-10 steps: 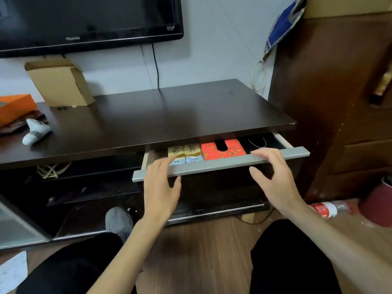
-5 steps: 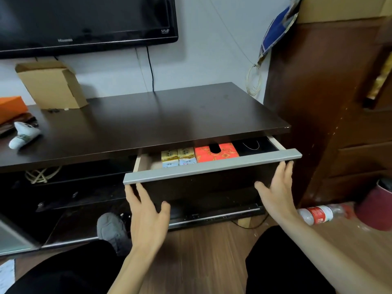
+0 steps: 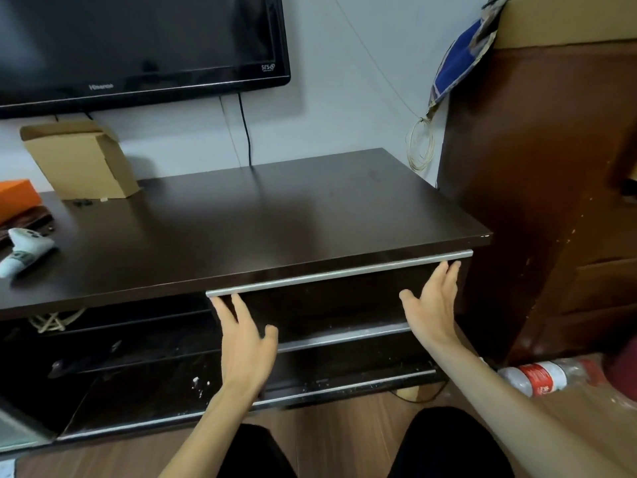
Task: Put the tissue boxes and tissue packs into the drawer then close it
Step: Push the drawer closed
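Note:
The drawer (image 3: 327, 301) of the dark TV stand is pushed in, its silver top rail (image 3: 339, 273) tucked just under the stand's top. The tissue boxes and packs are hidden inside it. My left hand (image 3: 246, 343) lies flat on the left part of the drawer front, fingers spread and pointing up. Flat against the right part rests my right hand (image 3: 431, 305), fingertips close under the rail. Neither hand holds anything.
On the stand's top (image 3: 258, 219) are a cardboard box (image 3: 82, 160), an orange box (image 3: 17, 194) and a white controller (image 3: 24, 250). A TV (image 3: 138, 46) hangs above. A brown wooden cabinet (image 3: 551, 188) stands at the right, with a plastic bottle (image 3: 541, 374) on the floor.
The drawer has slid in from partly open to closed, hiding the tissue items. Both hands moved from the rail down onto the drawer front and pushed forward.

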The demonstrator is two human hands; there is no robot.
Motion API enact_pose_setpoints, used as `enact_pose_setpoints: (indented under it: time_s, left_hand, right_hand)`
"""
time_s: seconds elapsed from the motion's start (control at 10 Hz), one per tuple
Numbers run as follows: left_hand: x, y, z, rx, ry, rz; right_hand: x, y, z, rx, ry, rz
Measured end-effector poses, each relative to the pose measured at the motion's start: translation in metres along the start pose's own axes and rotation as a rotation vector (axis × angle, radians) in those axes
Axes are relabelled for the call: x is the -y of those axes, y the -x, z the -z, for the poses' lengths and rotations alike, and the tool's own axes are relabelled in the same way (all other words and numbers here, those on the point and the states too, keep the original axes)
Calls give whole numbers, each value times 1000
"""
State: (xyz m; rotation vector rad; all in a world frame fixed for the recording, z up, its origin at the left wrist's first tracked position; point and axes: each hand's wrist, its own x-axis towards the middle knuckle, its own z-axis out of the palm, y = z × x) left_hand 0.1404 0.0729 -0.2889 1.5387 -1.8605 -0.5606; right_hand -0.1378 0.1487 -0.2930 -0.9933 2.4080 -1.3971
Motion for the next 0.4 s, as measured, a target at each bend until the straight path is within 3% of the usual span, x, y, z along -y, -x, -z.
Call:
enact_pose_setpoints:
  time_s: [0.2,0.4]
  left_hand:
    - [9,-30,-4,63,-8,-75]
    - [41,-17,10,23,191,-87]
  right_hand:
    - [-4,-24,-7,23,115,83]
    - [-39,-14,32,132,-100,45]
